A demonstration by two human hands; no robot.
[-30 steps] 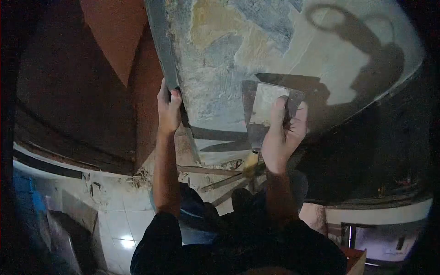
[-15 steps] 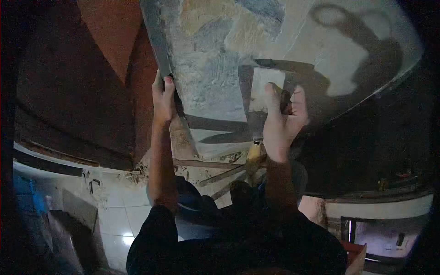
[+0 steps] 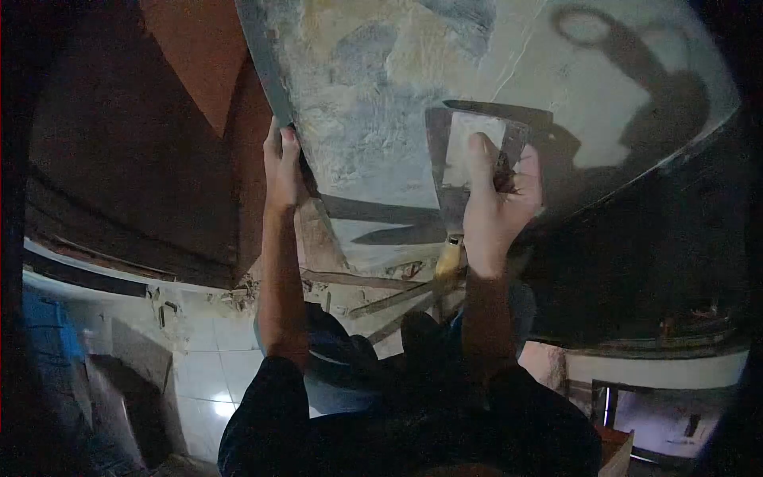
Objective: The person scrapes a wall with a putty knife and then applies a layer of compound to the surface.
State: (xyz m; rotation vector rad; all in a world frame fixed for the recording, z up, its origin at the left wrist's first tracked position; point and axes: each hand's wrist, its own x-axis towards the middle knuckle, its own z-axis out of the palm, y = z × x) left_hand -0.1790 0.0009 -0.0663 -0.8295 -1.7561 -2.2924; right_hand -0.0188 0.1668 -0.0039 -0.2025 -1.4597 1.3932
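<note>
A large grey panel [image 3: 358, 119] with patchy bluish, tan and pale areas fills the upper middle of the head view. My left hand [image 3: 283, 163] is closed around its left edge, with the thumb on the near side. In front of the panel's lower right, my right hand [image 3: 502, 195] holds a broad-bladed putty knife [image 3: 439, 151] by its blade. The knife's yellowish handle points down. My thumb presses on a pale rectangular piece [image 3: 465, 163] lying against the blade; its kind I cannot make out. The other fingers curl at the blade's right side.
Dark shadows fall across the panel. Reddish-brown surfaces [image 3: 191, 60] stand at the left. Debris [image 3: 246, 294] lies near pale floor tiles [image 3: 203, 370] below. A dark upright slab [image 3: 127, 397] is at lower left, and a framed opening [image 3: 652, 417] at lower right.
My right hand has moved slightly right with the putty knife and the pale piece. More of the blade now shows on the right. My left hand keeps its hold on the panel edge.
</note>
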